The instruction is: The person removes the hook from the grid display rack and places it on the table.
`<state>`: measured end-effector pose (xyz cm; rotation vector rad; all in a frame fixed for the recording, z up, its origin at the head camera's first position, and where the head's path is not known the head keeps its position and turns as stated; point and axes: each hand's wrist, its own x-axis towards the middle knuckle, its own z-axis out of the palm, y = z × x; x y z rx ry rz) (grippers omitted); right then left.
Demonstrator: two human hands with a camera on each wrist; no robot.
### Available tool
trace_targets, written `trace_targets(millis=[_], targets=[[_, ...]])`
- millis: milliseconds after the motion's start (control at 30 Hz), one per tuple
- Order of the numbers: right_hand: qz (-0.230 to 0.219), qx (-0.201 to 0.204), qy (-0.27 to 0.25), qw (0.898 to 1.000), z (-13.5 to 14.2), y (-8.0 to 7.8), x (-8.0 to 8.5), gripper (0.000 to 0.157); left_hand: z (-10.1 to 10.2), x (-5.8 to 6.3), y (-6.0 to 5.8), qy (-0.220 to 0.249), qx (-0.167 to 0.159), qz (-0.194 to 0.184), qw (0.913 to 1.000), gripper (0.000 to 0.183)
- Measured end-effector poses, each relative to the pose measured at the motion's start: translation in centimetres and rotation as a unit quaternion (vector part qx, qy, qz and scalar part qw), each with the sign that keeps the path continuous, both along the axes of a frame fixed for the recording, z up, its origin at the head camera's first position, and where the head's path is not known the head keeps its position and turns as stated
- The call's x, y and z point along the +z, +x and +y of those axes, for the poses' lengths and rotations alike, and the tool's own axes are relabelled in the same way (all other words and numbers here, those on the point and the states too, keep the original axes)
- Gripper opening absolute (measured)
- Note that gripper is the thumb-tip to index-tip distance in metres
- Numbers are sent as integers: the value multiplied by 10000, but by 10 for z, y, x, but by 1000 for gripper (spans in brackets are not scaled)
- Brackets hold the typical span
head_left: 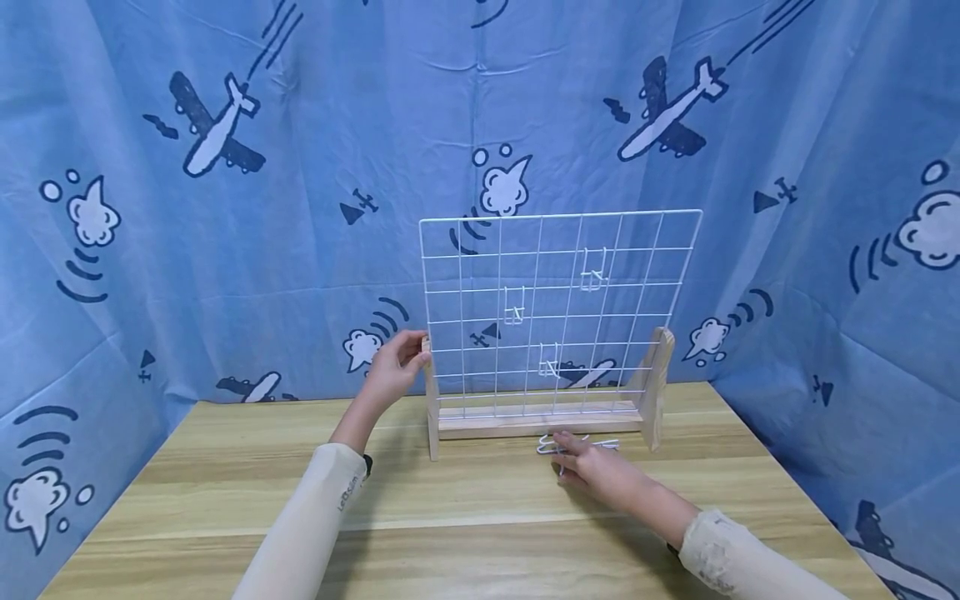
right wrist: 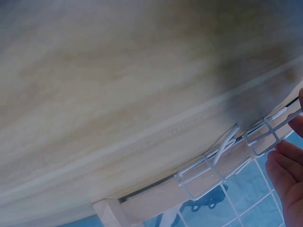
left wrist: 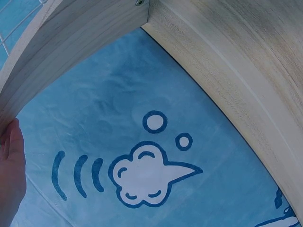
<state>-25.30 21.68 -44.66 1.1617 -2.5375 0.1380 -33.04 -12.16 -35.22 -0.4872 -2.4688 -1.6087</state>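
Note:
A white wire grid panel (head_left: 558, 317) stands upright in a wooden stand (head_left: 540, 427). Three white wire hooks hang on it, among them a high one (head_left: 592, 279), a middle one (head_left: 514, 313) and a low one (head_left: 549, 365). My left hand (head_left: 393, 367) grips the top of the stand's left side post (left wrist: 71, 42), thumb in front. At the foot of the stand, my right hand (head_left: 600, 473) pinches a loose white wire hook (right wrist: 265, 135) between thumb and fingers. Beside it, at the table surface, lies another wire hook (right wrist: 201, 172).
The stand's right side post (head_left: 657, 387) rises at the panel's other end. A wood-grain table (head_left: 450, 533) bears everything. Blue curtains (head_left: 337, 167) printed with planes and clouds hang behind and at both sides.

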Motion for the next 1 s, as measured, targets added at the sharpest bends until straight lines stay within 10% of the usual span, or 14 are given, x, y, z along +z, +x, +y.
trace_targets(millis=[1000], targets=[[930, 489, -1321, 9857, -1, -6, 2, 40, 0, -1, -1, 48, 25, -39, 10000, 38]])
